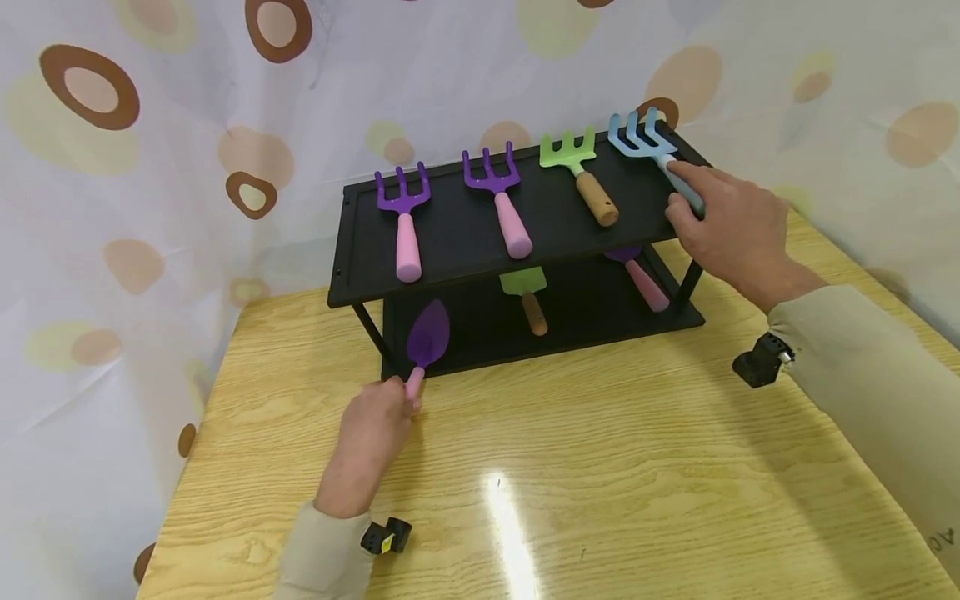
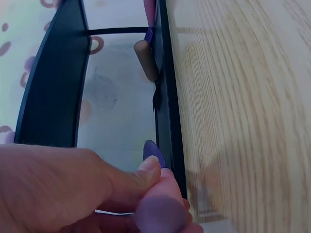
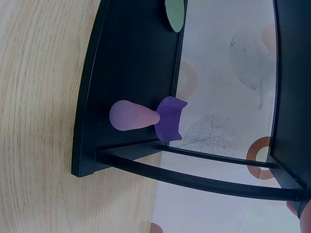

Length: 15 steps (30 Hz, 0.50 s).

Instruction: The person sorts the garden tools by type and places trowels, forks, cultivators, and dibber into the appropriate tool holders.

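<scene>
My left hand [image 1: 371,437] grips the pink handle of a purple garden trowel [image 1: 430,333] at the left end of the lower shelf. The blade points away over that shelf. In the left wrist view, thumb and fingers wrap the pink handle [image 2: 167,187], its rounded end towards the camera. At the right end of the upper shelf, my right hand [image 1: 738,229] holds the light-blue handle of a hand rake [image 1: 637,146], its tines pointing to the back. Only a sliver of that hand shows at the right wrist view's edge.
A black two-tier rack [image 1: 465,242] stands on the wooden table [image 1: 600,433] before a patterned cloth. Two purple rakes with pink handles and a green rake [image 1: 592,192] lie on top. Below lie a green-bladed tool [image 1: 528,292] and a purple one with a pink handle [image 3: 133,115].
</scene>
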Each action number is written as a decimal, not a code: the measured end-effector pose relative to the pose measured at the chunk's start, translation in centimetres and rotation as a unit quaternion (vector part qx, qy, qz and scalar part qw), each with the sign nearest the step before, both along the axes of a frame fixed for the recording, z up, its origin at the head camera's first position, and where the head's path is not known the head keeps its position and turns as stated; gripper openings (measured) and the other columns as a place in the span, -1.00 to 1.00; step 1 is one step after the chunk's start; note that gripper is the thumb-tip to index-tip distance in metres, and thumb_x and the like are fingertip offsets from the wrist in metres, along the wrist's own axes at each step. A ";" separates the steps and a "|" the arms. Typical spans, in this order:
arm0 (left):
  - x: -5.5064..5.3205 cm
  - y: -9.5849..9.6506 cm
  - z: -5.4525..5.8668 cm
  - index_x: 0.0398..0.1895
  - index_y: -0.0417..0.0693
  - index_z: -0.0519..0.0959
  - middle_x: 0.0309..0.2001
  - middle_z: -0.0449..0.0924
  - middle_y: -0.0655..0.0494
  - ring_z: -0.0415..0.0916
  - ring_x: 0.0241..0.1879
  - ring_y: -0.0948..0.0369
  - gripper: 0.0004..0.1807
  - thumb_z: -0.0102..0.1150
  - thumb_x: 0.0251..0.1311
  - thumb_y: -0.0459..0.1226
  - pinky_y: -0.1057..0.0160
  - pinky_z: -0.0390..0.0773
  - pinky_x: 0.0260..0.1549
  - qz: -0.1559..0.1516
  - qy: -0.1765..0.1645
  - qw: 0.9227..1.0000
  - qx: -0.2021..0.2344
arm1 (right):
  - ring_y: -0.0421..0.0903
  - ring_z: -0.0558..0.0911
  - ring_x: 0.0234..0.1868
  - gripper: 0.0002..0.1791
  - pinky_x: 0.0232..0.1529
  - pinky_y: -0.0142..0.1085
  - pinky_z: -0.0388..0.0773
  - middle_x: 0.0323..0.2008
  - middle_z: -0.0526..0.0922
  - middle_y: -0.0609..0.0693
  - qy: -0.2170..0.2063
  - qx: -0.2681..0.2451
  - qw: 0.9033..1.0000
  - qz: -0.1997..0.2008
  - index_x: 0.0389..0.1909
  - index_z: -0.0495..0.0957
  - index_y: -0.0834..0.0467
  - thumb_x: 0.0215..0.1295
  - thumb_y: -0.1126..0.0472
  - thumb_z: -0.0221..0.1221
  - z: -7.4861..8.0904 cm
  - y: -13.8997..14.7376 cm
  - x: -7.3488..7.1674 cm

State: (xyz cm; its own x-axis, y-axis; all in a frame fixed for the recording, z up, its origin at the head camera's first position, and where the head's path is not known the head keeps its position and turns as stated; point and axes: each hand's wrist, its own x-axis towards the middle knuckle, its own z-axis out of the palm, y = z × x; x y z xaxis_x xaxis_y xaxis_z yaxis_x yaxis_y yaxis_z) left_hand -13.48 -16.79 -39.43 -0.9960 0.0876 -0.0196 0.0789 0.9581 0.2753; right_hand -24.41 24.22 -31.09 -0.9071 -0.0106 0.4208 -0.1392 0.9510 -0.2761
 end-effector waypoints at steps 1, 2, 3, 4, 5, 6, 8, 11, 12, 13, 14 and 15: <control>-0.1 0.2 0.1 -0.41 -0.28 0.62 -0.49 0.63 -0.14 0.56 -0.54 0.04 -0.74 0.21 0.34 -0.23 0.14 0.53 -0.57 0.004 -0.002 1.000 0.004 | 0.42 0.60 -0.13 -0.44 -0.68 -0.13 0.26 0.35 0.45 0.20 0.001 0.000 1.000 0.000 0.45 0.31 -0.07 0.48 -0.02 -0.20 0.0 0.0 0.0; -0.2 0.4 0.1 -0.44 -0.27 0.61 -0.51 0.61 -0.13 0.53 -0.56 0.06 -0.69 0.17 0.38 -0.20 0.15 0.52 -0.58 0.008 -0.002 1.000 0.007 | 0.43 0.60 -0.12 -0.44 -0.67 -0.11 0.28 0.35 0.45 0.20 0.002 0.000 1.000 0.000 0.45 0.32 -0.07 0.48 -0.02 -0.19 0.1 0.0 0.0; -0.3 0.5 0.1 -0.47 -0.25 0.60 -0.54 0.58 -0.12 0.50 -0.58 0.07 -0.63 0.11 0.42 -0.16 0.17 0.49 -0.60 0.013 -0.003 1.000 0.011 | 0.43 0.59 -0.09 -0.44 -0.66 -0.09 0.30 0.35 0.45 0.20 0.003 0.000 1.000 0.000 0.45 0.32 -0.07 0.48 -0.02 -0.19 0.1 0.1 0.0; -0.4 0.7 0.2 -0.50 -0.24 0.58 -0.56 0.55 -0.10 0.47 -0.59 0.08 -0.59 0.06 0.45 -0.13 0.19 0.47 -0.61 0.018 -0.007 1.000 0.015 | 0.43 0.59 -0.06 -0.45 -0.64 -0.07 0.33 0.35 0.45 0.20 0.003 0.001 1.000 0.000 0.45 0.32 -0.07 0.48 -0.02 -0.19 0.1 0.1 0.0; -0.5 0.9 0.2 -0.51 -0.24 0.57 -0.58 0.53 -0.10 0.45 -0.60 0.09 -0.55 0.01 0.48 -0.11 0.20 0.45 -0.63 0.021 -0.008 1.000 0.017 | 0.44 0.59 -0.04 -0.45 -0.63 -0.04 0.36 0.35 0.45 0.21 0.004 0.001 1.000 0.000 0.45 0.32 -0.07 0.48 -0.01 -0.19 0.1 0.1 0.0; -0.6 1.1 0.2 -0.52 -0.24 0.57 -0.59 0.50 -0.09 0.43 -0.61 0.09 -0.51 -0.05 0.51 -0.09 0.22 0.44 -0.64 0.024 -0.010 0.999 0.020 | 0.44 0.58 -0.02 -0.45 -0.61 -0.01 0.38 0.34 0.46 0.21 0.005 0.001 1.000 0.001 0.45 0.32 -0.06 0.48 -0.01 -0.19 0.1 0.1 0.0; -0.8 1.4 0.3 -0.51 -0.25 0.57 -0.59 0.48 -0.08 0.39 -0.61 0.09 -0.48 -0.12 0.53 -0.08 0.24 0.40 -0.64 0.028 -0.017 0.999 0.020 | 0.43 0.57 0.03 -0.45 -0.56 0.05 0.43 0.34 0.46 0.21 0.005 0.002 1.000 0.002 0.45 0.32 -0.06 0.48 -0.01 -0.19 0.1 0.1 0.0; -1.0 1.9 0.2 -0.46 -0.28 0.60 -0.57 0.49 -0.08 0.37 -0.60 0.10 -0.49 -0.13 0.53 -0.10 0.25 0.39 -0.64 0.023 -0.017 0.999 0.020 | 0.42 0.56 0.08 -0.45 -0.49 0.11 0.46 0.35 0.45 0.21 0.003 0.001 1.000 0.003 0.45 0.31 -0.07 0.48 -0.01 -0.19 0.0 0.1 0.0; -1.0 2.0 0.2 -0.46 -0.29 0.60 -0.58 0.50 -0.08 0.37 -0.61 0.10 -0.49 -0.13 0.53 -0.11 0.25 0.39 -0.65 0.022 -0.015 0.999 0.021 | 0.42 0.56 0.09 -0.44 -0.48 0.12 0.47 0.35 0.45 0.21 0.002 0.001 1.000 0.004 0.45 0.31 -0.07 0.49 -0.01 -0.19 0.0 0.1 0.0; -1.1 2.1 0.1 -0.45 -0.29 0.60 -0.58 0.49 -0.07 0.36 -0.61 0.10 -0.50 -0.13 0.53 -0.12 0.25 0.38 -0.65 0.022 -0.015 0.999 0.021 | 0.42 0.55 0.09 -0.44 -0.47 0.13 0.47 0.35 0.45 0.21 0.001 0.001 1.000 0.004 0.46 0.31 -0.07 0.49 -0.01 -0.19 0.0 0.1 0.0; -1.2 2.3 0.1 -0.46 -0.28 0.59 -0.59 0.47 -0.06 0.36 -0.62 0.11 -0.50 -0.13 0.53 -0.12 0.26 0.36 -0.67 0.022 -0.016 0.999 0.024 | 0.42 0.55 0.10 -0.44 -0.46 0.13 0.47 0.35 0.45 0.20 0.000 0.000 1.000 0.004 0.46 0.30 -0.07 0.49 -0.01 -0.19 0.0 0.1 0.0; -1.2 2.4 0.1 -0.49 -0.27 0.58 -0.60 0.46 -0.04 0.36 -0.62 0.11 -0.50 -0.13 0.53 -0.12 0.27 0.35 -0.68 0.022 -0.014 0.999 0.025 | 0.42 0.55 0.10 -0.44 -0.46 0.13 0.47 0.35 0.45 0.20 0.001 -0.001 1.000 0.005 0.46 0.31 -0.07 0.49 -0.01 -0.19 0.0 0.1 0.0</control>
State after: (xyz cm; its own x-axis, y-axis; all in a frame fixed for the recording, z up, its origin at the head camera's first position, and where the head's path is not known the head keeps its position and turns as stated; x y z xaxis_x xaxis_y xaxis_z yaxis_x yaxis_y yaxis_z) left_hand -14.68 -14.35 -39.37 -0.9980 0.0454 -0.0434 0.0289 0.9454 0.3248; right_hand -24.45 24.30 -31.06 -0.9065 -0.0182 0.4219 -0.1481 0.9493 -0.2773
